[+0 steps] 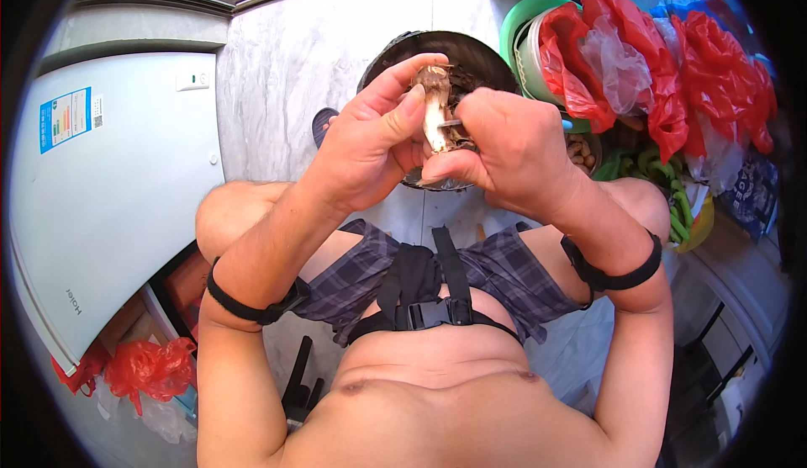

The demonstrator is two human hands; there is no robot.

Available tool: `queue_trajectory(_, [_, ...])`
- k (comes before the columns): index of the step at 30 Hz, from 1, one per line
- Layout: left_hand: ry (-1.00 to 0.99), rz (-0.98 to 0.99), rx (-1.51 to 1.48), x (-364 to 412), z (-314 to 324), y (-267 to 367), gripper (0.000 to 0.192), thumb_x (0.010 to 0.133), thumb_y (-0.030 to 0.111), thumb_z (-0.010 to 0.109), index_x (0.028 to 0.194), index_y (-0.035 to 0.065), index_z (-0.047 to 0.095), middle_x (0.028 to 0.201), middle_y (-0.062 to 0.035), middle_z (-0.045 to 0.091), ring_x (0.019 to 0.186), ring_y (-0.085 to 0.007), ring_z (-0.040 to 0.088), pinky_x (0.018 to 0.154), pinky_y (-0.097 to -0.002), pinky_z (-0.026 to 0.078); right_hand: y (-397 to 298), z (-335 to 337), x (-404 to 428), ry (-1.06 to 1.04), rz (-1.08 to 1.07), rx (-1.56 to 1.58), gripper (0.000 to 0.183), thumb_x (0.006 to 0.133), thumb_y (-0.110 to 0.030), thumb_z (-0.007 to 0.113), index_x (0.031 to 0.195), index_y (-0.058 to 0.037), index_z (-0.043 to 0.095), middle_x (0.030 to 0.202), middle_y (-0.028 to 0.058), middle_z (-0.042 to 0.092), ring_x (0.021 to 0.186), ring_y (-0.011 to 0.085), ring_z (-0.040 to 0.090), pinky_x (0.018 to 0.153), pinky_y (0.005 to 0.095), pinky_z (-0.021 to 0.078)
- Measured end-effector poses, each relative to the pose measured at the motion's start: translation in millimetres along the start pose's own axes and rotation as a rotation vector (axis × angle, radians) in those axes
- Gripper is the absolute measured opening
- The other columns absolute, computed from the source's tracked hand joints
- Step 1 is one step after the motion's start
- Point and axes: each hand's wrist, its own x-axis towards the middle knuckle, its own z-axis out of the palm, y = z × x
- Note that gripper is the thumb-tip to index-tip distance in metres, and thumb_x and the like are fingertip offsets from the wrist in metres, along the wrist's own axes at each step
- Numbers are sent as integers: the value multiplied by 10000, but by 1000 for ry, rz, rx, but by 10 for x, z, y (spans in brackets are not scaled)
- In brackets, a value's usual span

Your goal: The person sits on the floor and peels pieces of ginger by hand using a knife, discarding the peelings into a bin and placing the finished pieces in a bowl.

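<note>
My left hand (372, 140) grips a mushroom (435, 115) with a brown cap and a pale stem, its cap end towards the top of the view. My right hand (517, 146) is closed around a small blade (449, 123), most of it hidden by the fingers; a light blue end (565, 125) sticks out on the hand's far side. The blade lies against the stem, and the right thumb is by the stem's lower end. Brown scraps hang there. Below both hands stands a round bin with a dark plastic liner (392, 58), with dark peelings inside.
A white refrigerator (120, 184) stands at the left. Right of the bin are a green basin (514, 20) and red plastic bags (719, 77). Brown pieces lie in a container (583, 152), near green peppers or beans (681, 206). Red bags (151, 370) lie lower left.
</note>
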Motion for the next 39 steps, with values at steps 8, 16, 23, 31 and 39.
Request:
queue_trajectory(8, [-41,-2,16,14,-3,9,496,1008,219,578,1455,91,404,1221,-55,603,1019,-157,640,828,-325,565,55,-15,21,54,-156,-61,470,804,-557,681,750,-110,547,644,50,491,549,239,544,502,352,451])
queue_trajectory(16, [-18,49,41,28,-96,-17,480,1012,228,573,1443,93,410,1200,-68,604,1025,-161,635,836,-334,560,22,23,13,27,-112,-121,421,849,-507,654,719,-127,527,624,27,474,542,204,545,478,325,429])
queue_trajectory(23, [-145,28,44,10,-83,50,480,1014,230,570,1440,78,412,1139,-77,628,967,-171,649,765,-305,569,58,-68,-24,49,-261,-166,424,834,-467,674,667,-133,474,595,19,421,512,184,504,457,319,384])
queue_trajectory(31, [-72,69,123,3,-42,48,495,1017,229,562,1457,73,399,1143,-90,633,934,-159,661,720,-282,579,76,5,35,109,-95,62,470,848,-506,652,697,-98,476,611,44,447,529,240,525,487,362,426])
queue_trajectory(39, [-63,63,74,-10,22,67,492,1011,217,575,1457,93,406,1137,-85,631,928,-156,655,712,-283,582,46,-65,25,24,-239,-122,400,830,-431,690,665,-134,477,597,27,415,503,185,501,457,319,395])
